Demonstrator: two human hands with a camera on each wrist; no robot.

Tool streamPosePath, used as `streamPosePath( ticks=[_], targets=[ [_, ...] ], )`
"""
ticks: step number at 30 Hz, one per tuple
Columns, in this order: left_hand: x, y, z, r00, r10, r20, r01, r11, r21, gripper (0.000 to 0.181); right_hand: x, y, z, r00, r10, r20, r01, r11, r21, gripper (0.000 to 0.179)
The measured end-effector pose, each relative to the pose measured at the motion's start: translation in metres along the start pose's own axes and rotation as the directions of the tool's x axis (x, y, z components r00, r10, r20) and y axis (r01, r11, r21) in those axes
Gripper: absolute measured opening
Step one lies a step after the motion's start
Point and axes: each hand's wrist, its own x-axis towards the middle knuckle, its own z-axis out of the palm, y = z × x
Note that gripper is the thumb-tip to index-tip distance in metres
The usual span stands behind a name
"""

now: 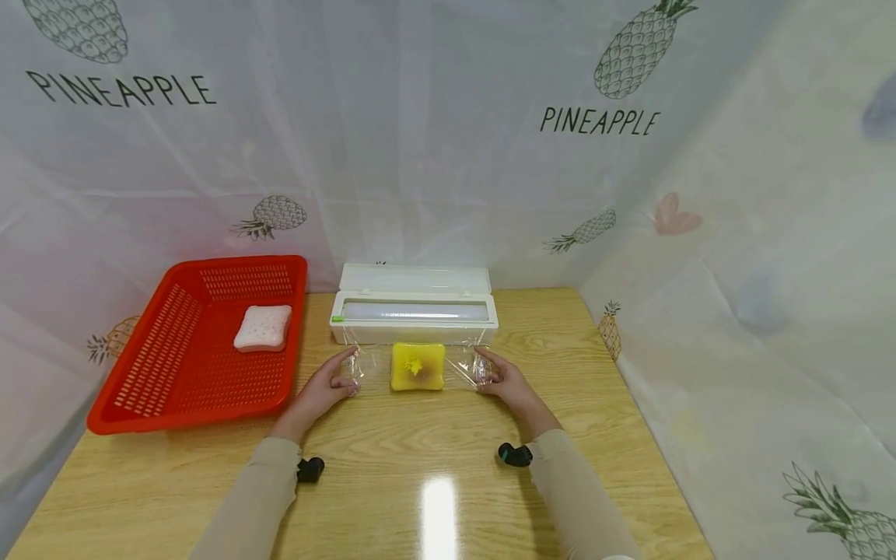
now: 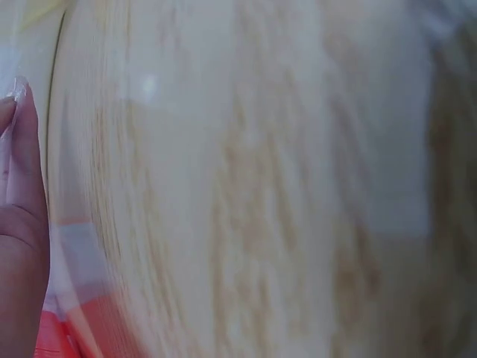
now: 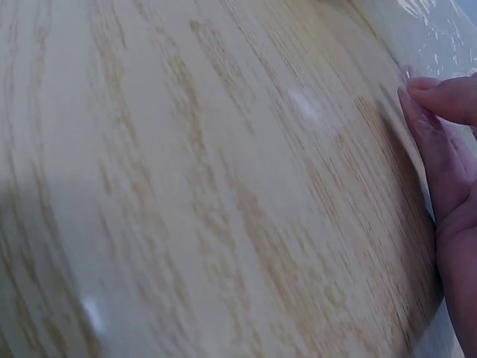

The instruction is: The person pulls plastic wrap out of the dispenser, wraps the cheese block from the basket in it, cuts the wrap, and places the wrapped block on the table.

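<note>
A clear sheet of cling film point(image 1: 458, 365) stretches between the two hands, its far side reaching the front of the white cling film box point(image 1: 413, 336). At its middle is a yellow, bread-slice-shaped piece point(image 1: 418, 379) with a brownish patch and a small bright-yellow shape. My left hand point(image 1: 327, 389) pinches the left edge of the film between thumb and fingers; the pinch also shows at the border of the left wrist view point(image 2: 22, 179). The right hand point(image 1: 511, 385) pinches the opposite edge, and in the right wrist view thumb and finger point(image 3: 440, 149) meet on the film.
A red plastic basket point(image 1: 294, 365) stands at the left, with a pale pink bread-slice-shaped piece point(image 1: 262, 327) inside. The box's lid point(image 1: 413, 278) stands raised against the curtain point(image 1: 434, 155). Wooden tabletop point(image 1: 392, 482) extends in front of the hands.
</note>
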Motion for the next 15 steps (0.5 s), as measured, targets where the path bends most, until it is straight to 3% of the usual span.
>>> streamPosePath(
  ticks=[6, 10, 13, 15],
  targets=[
    [0.0024, -0.0014, 0.0005, 1.000, 0.007, -0.003, -0.007, 1.000, 0.004, 0.084, -0.0002, -0.0011, 0.0005, 1.000, -0.018, 0.002, 0.018, 0.999, 0.035, 0.084],
    [0.0036, -0.0042, -0.0002, 0.999, -0.017, -0.032, 0.015, 0.998, -0.055, 0.085, -0.0002, 0.0001, 0.0013, 1.000, -0.012, -0.028, 0.013, 0.999, 0.034, 0.084],
    [0.0055, -0.0052, -0.0006, 0.992, -0.053, -0.113, 0.041, 0.993, -0.110, 0.088, -0.0013, 0.0003, 0.0023, 0.998, -0.004, -0.064, 0.008, 0.998, 0.057, 0.081],
    [0.0084, -0.0051, -0.0011, 0.977, -0.083, -0.195, 0.062, 0.992, -0.111, 0.092, -0.0016, 0.0009, 0.0028, 0.996, 0.001, -0.087, 0.007, 0.996, 0.088, 0.078]
  ],
)
